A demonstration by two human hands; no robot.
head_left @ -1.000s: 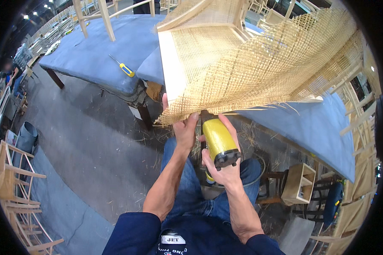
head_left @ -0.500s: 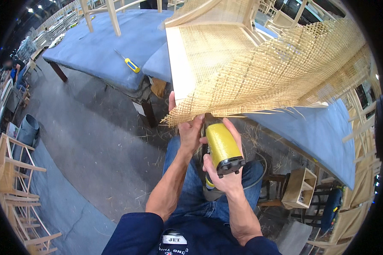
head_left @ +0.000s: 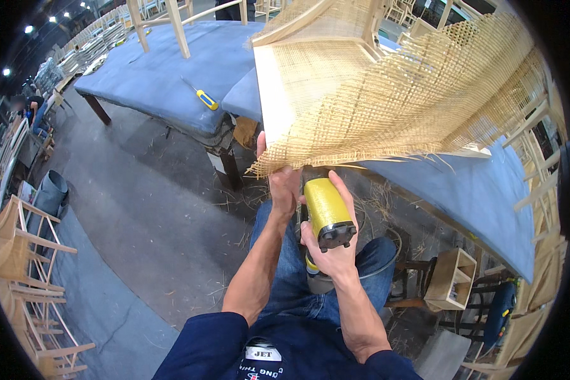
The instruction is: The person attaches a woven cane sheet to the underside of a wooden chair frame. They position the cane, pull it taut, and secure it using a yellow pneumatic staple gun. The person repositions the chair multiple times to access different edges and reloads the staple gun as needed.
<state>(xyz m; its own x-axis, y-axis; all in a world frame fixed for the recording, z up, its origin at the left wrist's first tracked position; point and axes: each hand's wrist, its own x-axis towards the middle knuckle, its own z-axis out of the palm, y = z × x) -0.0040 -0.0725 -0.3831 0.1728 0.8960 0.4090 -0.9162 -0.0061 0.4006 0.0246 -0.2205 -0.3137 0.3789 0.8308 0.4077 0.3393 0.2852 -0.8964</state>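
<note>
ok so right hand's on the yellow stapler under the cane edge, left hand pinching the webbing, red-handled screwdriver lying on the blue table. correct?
One thing is off: the screwdriver has a yellow handle with a blue band, not red. The head view shows it lying on the blue padded table. The rest holds: the right hand grips the yellow stapler and the left hand holds the cane webbing at its frayed edge.

screwdriver (head_left: 202, 97) on padded table (head_left: 164, 76), left of cane webbing (head_left: 386, 95); stapler (head_left: 326, 212) beneath webbing

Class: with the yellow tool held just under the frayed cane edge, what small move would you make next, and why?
Probably raise the yellow tool in the right hand to the cane webbing edge. The left hand pinches that frayed edge by the wooden frame, with the tool's nose just below.
</note>
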